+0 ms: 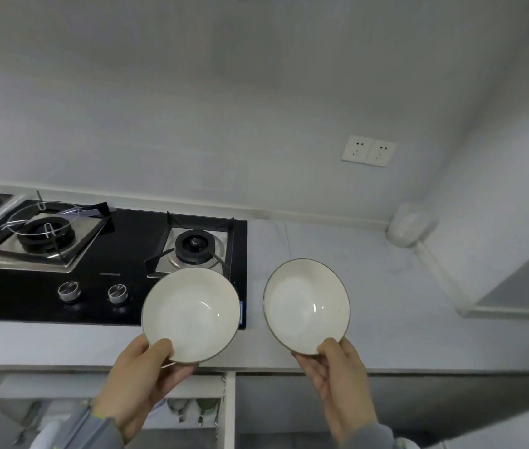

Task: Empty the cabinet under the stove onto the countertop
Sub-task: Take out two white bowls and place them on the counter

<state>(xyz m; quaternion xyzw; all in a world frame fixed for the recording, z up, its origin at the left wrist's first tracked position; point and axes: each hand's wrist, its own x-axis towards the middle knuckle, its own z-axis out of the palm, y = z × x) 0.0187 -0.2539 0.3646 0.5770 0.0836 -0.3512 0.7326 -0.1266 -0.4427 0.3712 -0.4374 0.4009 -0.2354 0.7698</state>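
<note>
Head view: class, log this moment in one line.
left hand: holds bowl | right hand: holds second bowl | countertop: bowls above, not down

1. My left hand [141, 380] reaches up from 7 o'clock, thumb on top, fingers curled beneath, clamped tight.
2. My right hand [337, 374] reaches up from 5 o'clock, thumb pressed forward, likewise closed in a pinch.

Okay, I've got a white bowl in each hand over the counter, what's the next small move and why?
Probably lower the right hand and set its bowl on the bare countertop right of the stove. That bowl already hangs over open counter, while the left hand holds its bowl partly over the stove's black glass edge, so it needs shifting right first.
</note>
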